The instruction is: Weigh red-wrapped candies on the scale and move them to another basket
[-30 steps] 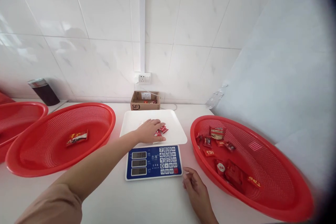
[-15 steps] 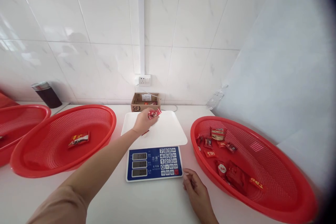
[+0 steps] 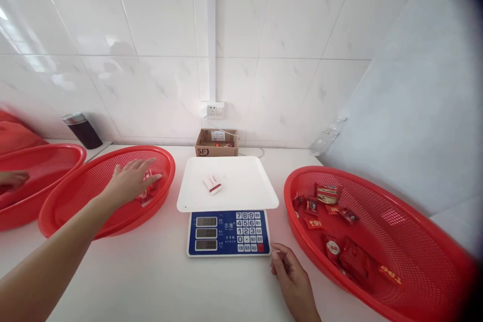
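My left hand point(image 3: 130, 179) reaches over the left red basket point(image 3: 75, 206), with a small red packet point(image 3: 148, 188) at its fingertips; its fingers are stretched out over the packet. A white and red packet point(image 3: 212, 184) lies on the white tray point(image 3: 234, 196) of the blue-faced scale point(image 3: 228, 232). My right hand point(image 3: 293, 279) rests on the counter by the scale's front right corner, fingers loosely curled with nothing in them. Several red snack packets point(image 3: 332, 221) lie in the right red basket point(image 3: 415, 266).
A third red basket point(image 3: 37, 161) is at the far left, with another person's hand point(image 3: 11, 179) in it. A small cardboard box point(image 3: 216, 143) stands by the wall under a socket point(image 3: 215, 109). A dark cylinder point(image 3: 81, 131) stands at the back left.
My left hand lifted a red packet off the scale tray and carried it left into the left basket. A white and red packet now shows on the tray. The right hand stayed put.
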A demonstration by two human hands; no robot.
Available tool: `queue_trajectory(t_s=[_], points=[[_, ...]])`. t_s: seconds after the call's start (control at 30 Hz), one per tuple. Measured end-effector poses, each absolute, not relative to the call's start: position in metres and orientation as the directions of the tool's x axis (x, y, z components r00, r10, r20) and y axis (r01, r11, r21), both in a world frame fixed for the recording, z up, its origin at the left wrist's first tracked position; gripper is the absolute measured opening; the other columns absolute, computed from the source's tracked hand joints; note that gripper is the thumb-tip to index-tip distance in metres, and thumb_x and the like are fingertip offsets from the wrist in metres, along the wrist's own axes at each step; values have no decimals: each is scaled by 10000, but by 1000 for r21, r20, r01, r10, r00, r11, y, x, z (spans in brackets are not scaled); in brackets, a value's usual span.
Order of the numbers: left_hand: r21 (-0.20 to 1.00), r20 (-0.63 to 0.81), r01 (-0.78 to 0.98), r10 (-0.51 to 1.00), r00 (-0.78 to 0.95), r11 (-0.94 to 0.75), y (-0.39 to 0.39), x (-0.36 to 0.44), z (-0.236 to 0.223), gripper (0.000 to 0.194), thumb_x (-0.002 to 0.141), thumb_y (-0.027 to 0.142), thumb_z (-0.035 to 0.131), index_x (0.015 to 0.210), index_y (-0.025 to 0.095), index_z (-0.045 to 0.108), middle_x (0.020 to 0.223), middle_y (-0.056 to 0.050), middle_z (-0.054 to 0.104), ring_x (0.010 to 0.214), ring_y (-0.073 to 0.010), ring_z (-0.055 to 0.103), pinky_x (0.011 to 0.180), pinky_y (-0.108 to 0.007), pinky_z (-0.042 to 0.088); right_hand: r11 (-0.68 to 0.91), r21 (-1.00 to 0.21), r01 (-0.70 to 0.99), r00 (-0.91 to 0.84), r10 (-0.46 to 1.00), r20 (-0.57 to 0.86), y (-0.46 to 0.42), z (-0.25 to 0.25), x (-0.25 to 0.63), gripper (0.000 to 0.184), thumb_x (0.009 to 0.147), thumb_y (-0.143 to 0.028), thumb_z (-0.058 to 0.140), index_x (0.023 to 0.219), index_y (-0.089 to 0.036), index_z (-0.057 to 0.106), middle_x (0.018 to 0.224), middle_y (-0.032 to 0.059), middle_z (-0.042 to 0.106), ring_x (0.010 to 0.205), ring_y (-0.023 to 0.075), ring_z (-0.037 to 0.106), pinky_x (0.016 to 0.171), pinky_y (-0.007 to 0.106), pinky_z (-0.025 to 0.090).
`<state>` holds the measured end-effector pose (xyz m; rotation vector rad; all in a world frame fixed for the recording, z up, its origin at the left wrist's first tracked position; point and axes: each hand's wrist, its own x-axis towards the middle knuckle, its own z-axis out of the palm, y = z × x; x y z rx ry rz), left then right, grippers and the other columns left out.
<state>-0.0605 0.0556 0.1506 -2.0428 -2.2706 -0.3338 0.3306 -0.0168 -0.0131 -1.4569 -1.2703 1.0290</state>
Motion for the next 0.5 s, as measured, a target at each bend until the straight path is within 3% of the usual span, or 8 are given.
queue_trajectory(t_s=[0.07, 0.17, 0.23, 0.37, 0.5], points=[[78, 144, 997, 989, 7, -19, 61, -42, 142, 503, 874, 432, 264, 1317, 211, 354, 1368, -79, 411, 1312, -292, 235, 1033, -581, 153, -57, -975, 214, 129, 991, -30, -16, -13, 330, 521, 704, -639, 509, 925, -174, 594, 571, -16, 536, 545, 148, 527, 543, 253, 457], [108, 28, 947, 954, 300, -301, 78, 3, 132, 506, 847, 193, 268, 1350, 230, 303, 1440, -8, 312, 1355, -176, 135, 1104, -416, 125, -41, -978, 205, 133, 991, -14, -16, -16, 330, 501, 714, -617, 516, 936, -174, 588, 575, -17, 529, 545, 148, 522, 540, 254, 452], [121, -49, 888, 891, 452, -444, 92, 32, 125, 589, 795, 94, 280, 1368, 230, 268, 1456, 5, 280, 1361, -156, 103, 1109, -375, 117, -22, -979, 204, 135, 991, 6, -17, -18, 330, 466, 729, -585, 522, 941, -174, 587, 578, -17, 528, 549, 148, 524, 541, 252, 451], [140, -89, 842, 840, 535, -522, 111, 63, 116, 511, 802, 102, 278, 1288, 207, 395, 1327, -55, 453, 1261, -187, 337, 1064, -382, 223, 3, -979, 202, 129, 991, 30, -20, -22, 331, 417, 760, -538, 517, 952, -174, 582, 589, -16, 524, 560, 148, 524, 545, 248, 449], [175, 11, 875, 889, 457, -452, 106, 52, 121, 343, 789, 162, 355, 1072, 196, 544, 1089, -81, 549, 1053, -201, 487, 934, -363, 369, 18, -977, 213, 108, 993, 42, -20, -23, 332, 381, 793, -505, 491, 956, -170, 572, 609, -14, 521, 575, 144, 522, 553, 242, 448]])
